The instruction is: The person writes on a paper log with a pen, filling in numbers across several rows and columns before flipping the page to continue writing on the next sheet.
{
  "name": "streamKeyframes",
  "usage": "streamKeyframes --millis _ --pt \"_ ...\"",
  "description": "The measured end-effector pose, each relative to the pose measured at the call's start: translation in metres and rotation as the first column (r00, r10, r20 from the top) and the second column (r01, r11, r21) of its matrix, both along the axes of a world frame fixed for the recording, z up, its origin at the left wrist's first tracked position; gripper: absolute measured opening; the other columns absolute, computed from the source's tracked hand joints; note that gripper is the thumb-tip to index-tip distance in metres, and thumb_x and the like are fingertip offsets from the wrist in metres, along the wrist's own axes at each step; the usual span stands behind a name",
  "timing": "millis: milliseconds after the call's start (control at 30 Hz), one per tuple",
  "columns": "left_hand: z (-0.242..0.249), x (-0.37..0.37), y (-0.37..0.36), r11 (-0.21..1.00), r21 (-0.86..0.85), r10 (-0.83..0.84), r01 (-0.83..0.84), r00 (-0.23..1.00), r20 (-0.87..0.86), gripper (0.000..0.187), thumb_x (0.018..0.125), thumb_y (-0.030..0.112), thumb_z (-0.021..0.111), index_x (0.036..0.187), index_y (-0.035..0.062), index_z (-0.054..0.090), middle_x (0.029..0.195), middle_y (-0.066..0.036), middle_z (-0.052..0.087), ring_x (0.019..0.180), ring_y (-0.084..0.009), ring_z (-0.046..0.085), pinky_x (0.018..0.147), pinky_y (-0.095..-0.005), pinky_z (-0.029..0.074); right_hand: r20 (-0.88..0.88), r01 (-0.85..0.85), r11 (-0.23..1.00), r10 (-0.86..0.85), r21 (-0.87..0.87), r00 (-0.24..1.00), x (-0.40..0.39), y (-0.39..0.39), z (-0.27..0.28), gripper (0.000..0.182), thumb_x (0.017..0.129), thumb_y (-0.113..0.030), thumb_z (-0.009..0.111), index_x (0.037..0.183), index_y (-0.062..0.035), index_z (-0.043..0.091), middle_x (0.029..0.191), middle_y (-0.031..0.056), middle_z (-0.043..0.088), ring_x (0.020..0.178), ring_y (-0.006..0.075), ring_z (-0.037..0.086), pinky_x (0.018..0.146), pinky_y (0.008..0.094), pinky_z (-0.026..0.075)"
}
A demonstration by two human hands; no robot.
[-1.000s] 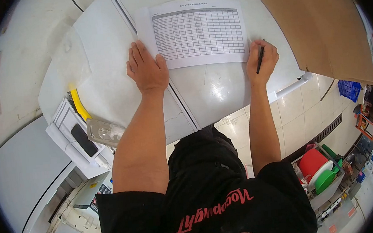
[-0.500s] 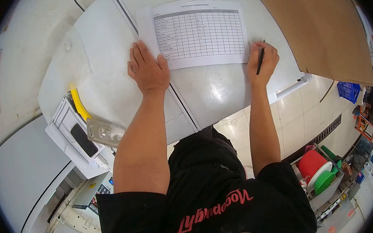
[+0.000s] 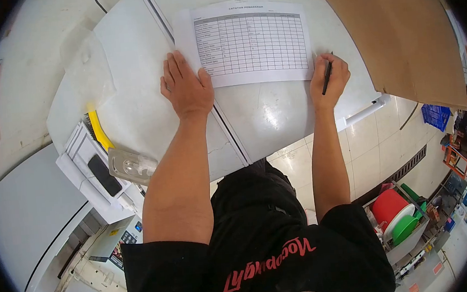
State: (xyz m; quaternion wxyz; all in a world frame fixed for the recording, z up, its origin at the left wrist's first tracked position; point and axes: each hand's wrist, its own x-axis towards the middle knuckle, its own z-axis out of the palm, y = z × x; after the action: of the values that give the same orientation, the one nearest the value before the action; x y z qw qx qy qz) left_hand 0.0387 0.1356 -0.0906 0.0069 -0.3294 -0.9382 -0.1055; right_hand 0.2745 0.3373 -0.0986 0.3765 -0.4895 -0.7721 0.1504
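Note:
A printed form [image 3: 261, 77] with a table grid and some handwritten marks lies flat on the white tabletop [image 3: 275, 120]. My left hand [image 3: 188, 89] rests palm down with its fingers spread, the thumb at the form's lower left corner. At the form's right edge, my right hand [image 3: 335, 83] is closed around a black pen [image 3: 327, 78], which slants between thumb and fingers. The side of this hand is down by the tabletop, just off the paper.
To the left are a black phone [image 3: 104, 175] on white trays, a yellow-handled brush [image 3: 98, 132] and a clear plastic container [image 3: 130, 164]. Brown cardboard [image 3: 395, 34] stands along the right side. A rack with red and green items [image 3: 389, 208] is at lower right.
The form appears very slightly shifted right in view. Both hands hold nearly the same places, and the pen stays in my right hand.

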Motion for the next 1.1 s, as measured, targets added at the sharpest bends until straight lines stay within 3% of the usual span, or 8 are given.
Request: streamKeyframes --millis 267,333,433,533,600,767,967,1100 --pt "0.002 0.0 0.0 1.0 0.013 -0.002 0.002 1.0 0.003 0.076 0.103 0.034 0.051 0.166 0.0039 0.021 0.171 -0.016 0.028 0.16 -0.0316 0.022 0.127 -0.0555 0.015 -0.114 0.012 1.0 -0.013 -0.011 0.993 0.0 -0.001 -0.002 0.018 0.102 -0.019 0.066 0.109 -0.0043 0.071 0.111 0.0164 0.069 0.106 0.0334 0.06 0.096 0.043 0.048" --pt "0.003 0.0 0.0 1.0 -0.008 -0.009 0.009 1.0 -0.014 0.076 0.103 0.034 0.051 0.167 0.0037 0.021 0.171 -0.016 0.028 0.16 -0.0318 0.023 0.127 -0.0551 0.015 -0.331 0.061 0.981 -0.12 -0.183 0.936 0.002 -0.001 -0.005 0.024 0.106 -0.024 0.061 0.112 -0.0021 0.07 0.115 0.0149 0.071 0.103 0.0279 0.064 0.09 0.0395 0.051" --pt "0.001 0.0 0.0 1.0 0.002 -0.008 0.008 1.0 -0.013 0.077 0.103 0.034 0.052 0.167 0.0037 0.021 0.171 -0.016 0.028 0.159 -0.0321 0.023 0.127 -0.055 0.016 -0.529 0.093 0.961 -0.223 -0.261 0.819 0.001 -0.004 0.002 0.029 0.109 -0.025 0.056 0.115 -0.0002 0.069 0.118 0.0126 0.073 0.098 0.0211 0.066 0.082 0.035 0.052" --pt "0.003 0.001 0.0 1.0 0.006 -0.002 0.002 1.0 -0.01 0.077 0.102 0.034 0.052 0.167 0.0037 0.021 0.171 -0.017 0.029 0.159 -0.0322 0.024 0.127 -0.0546 0.016 -0.5 0.166 0.889 -0.385 -0.427 0.775 -0.007 -0.014 0.032 0.03 0.109 -0.023 0.052 0.116 0.001 0.068 0.115 0.0113 0.075 0.089 0.016 0.067 0.074 0.0309 0.053" --pt "0.003 0.001 0.001 1.0 0.008 0.006 -0.006 1.0 -0.006 0.077 0.102 0.034 0.052 0.166 0.0035 0.022 0.171 -0.017 0.029 0.159 -0.0325 0.024 0.127 -0.0546 0.016 -0.544 0.117 0.904 -0.346 -0.41 0.764 -0.018 -0.016 0.037 0.026 0.108 -0.019 0.053 0.119 0.001 0.065 0.111 0.014 0.075 0.079 0.0132 0.066 0.064 0.0264 0.052" --pt "0.004 0.002 0.001 1.0 0.012 0.0 0.0 1.0 -0.007 0.077 0.102 0.033 0.052 0.166 0.0033 0.023 0.171 -0.017 0.029 0.159 -0.0329 0.024 0.127 -0.0542 0.016 -0.707 -0.414 0.78 -0.051 -0.469 0.705 -0.072 -0.048 0.038 0.014 0.101 -0.005 0.065 0.111 0.0009 0.057 0.095 0.015 0.075 0.073 0.0138 0.071 0.058 0.0252 0.055" --pt "0.003 0.002 0.0 1.0 -0.014 0.013 -0.013 1.0 -0.017 0.078 0.102 0.035 0.052 0.166 0.0035 0.023 0.171 -0.017 0.029 0.159 -0.032 0.024 0.127 -0.0533 0.015 -0.656 -0.477 0.7 0.017 -0.531 0.755 -0.093 -0.065 0.022 0.013 0.1 -0.005 0.069 0.098 0.0011 0.057 0.081 0.012 0.073 0.07 0.0147 0.073 0.063 0.027 0.059" --pt "0.004 0.001 0.001 1.0 0.003 0.012 -0.012 1.0 0.004 0.077 0.102 0.035 0.051 0.166 0.0039 0.022 0.171 -0.016 0.029 0.159 -0.0324 0.023 0.127 -0.0541 0.015 -0.62 -0.455 0.739 0.064 -0.497 0.782 -0.092 -0.067 0.012 0.014 0.1 -0.006 0.069 0.096 0.0006 0.058 0.079 0.0109 0.072 0.072 0.0145 0.074 0.064 0.0264 0.059"
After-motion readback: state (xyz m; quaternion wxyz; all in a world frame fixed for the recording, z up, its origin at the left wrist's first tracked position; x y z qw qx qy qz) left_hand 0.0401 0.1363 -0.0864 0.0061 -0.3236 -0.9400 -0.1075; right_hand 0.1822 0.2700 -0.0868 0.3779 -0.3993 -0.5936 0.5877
